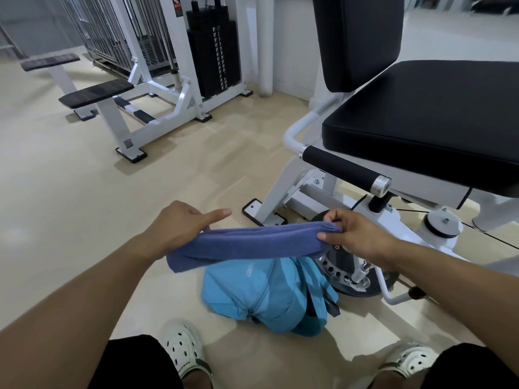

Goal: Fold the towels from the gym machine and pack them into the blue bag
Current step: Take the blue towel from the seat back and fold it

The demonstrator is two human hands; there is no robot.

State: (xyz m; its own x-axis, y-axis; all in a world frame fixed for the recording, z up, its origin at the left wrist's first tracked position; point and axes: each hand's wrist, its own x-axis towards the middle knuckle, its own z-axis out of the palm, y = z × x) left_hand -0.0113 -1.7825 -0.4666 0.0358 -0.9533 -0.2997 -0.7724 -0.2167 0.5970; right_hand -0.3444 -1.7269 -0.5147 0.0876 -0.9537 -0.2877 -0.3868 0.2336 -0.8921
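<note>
A folded purple-blue towel (pixel 252 244) stretches in the air between my two hands, its left end drooping down. My left hand (pixel 179 224) grips the towel's left part, thumb pointing right. My right hand (pixel 356 234) pinches the right end between thumb and fingers. Directly beneath the towel, the light blue bag (pixel 264 296) lies on the floor, zipper toward me; whether it is open cannot be told. The gym machine (pixel 421 116) with black seat and back pad stands at the right.
A white weight-stack machine (pixel 174 88) with black footplates stands at the back left. The near machine's padded handle (pixel 345 168) and base wheel (pixel 354 273) sit close to my right hand. My feet in white clogs (pixel 185 349) are on the beige floor below the bag.
</note>
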